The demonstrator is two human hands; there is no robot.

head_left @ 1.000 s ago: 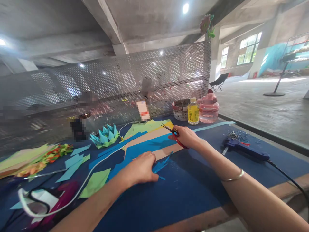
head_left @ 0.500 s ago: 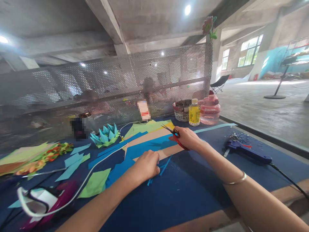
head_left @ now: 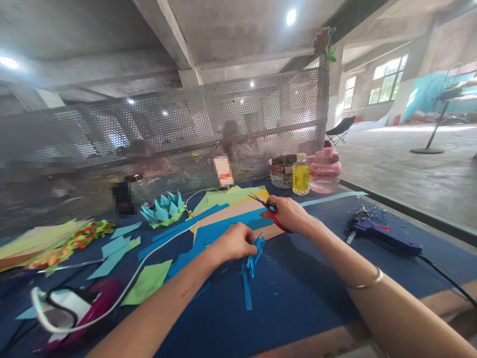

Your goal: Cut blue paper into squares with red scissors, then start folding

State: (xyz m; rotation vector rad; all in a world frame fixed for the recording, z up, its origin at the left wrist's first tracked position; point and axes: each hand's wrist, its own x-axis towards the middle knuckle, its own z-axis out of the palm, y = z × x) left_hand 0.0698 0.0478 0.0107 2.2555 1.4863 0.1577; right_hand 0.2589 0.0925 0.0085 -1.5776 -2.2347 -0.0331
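My left hand [head_left: 235, 242] is closed on thin blue paper strips [head_left: 256, 253], which hang from its fingertips over the dark blue table. One longer strip dangles down toward the table surface. In my right hand [head_left: 288, 214] is a pair of scissors [head_left: 275, 213] with red-and-black handles, its slim blades pointing up and to the left. The blades look slightly apart. Under and behind both hands lie large blue paper sheets [head_left: 238, 222] and tan paper [head_left: 219, 211]. A bracelet circles my right wrist.
At right lies a purple glue gun [head_left: 387, 237] with a black cord. A yellow-labelled bottle [head_left: 301, 175], a pink jug [head_left: 325, 171] and a basket [head_left: 282, 171] stand behind. Left are a folded-paper flower [head_left: 164, 209], green paper [head_left: 148, 282] and a white cable [head_left: 136, 278]. Perforated metal panel [head_left: 179, 134] beyond.
My left hand has lifted slightly and moved right, now showing a bunch of blue strips gathered from the table. My right hand with the scissors has stayed nearly still.
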